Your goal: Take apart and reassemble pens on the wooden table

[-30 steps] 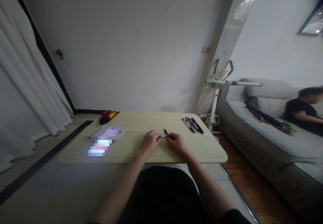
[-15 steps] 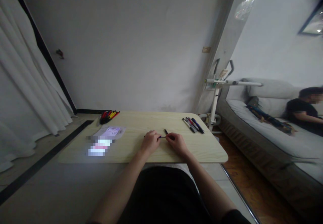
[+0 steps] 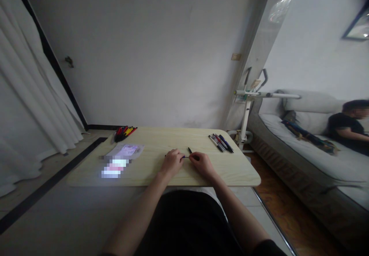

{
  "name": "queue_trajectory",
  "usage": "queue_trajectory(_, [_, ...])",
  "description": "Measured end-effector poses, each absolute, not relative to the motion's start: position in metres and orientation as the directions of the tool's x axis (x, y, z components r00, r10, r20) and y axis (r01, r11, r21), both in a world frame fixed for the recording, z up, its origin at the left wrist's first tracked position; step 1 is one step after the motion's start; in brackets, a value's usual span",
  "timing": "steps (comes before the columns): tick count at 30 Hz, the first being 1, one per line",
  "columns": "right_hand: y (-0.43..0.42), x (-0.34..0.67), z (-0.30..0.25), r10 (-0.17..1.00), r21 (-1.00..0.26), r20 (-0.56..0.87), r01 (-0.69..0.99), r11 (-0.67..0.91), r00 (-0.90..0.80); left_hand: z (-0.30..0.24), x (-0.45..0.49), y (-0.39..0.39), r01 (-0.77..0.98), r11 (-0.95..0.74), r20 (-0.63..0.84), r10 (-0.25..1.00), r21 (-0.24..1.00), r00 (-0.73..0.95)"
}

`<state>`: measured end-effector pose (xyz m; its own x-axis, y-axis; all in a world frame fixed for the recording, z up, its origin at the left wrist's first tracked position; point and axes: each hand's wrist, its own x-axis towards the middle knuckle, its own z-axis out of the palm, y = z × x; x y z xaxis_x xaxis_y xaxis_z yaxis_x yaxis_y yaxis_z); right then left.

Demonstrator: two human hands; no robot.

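Both of my hands are close together over the near middle of the table. My left hand [image 3: 172, 161] is closed around a dark blue pen [image 3: 183, 157], whose ends peek out at either side of the fingers. Opposite it, my right hand [image 3: 202, 163] pinches a thin dark rod [image 3: 187, 157] that looks like a pen refill and lines up with the pen's end. How far the rod runs inside the fingers is hidden. Just beyond my right fingertips a black pen part [image 3: 189, 150] shows, partly covered by the hand; whether it lies on the table I cannot tell.
On the pale wooden table [image 3: 161, 140], several pens [image 3: 221, 143] lie at the right. Red, yellow and black pens [image 3: 126, 132] are bunched at the far left, near a clear packet [image 3: 135, 151] and a blurred bright screen [image 3: 113, 168]. A person [image 3: 347, 123] is on the sofa [image 3: 305, 156].
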<state>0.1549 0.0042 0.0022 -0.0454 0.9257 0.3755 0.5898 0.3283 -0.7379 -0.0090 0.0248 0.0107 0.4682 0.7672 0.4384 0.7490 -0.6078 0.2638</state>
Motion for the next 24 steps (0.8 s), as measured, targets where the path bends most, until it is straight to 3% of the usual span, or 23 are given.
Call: queue_trajectory(24, [0.0047,0.1544,-0.0002,0.910,-0.717,0.409,0.593,0.367,-0.069,0.0099,-0.0098,0.0257,0.752,-0.617,0.454,0.752,0.233,0.477])
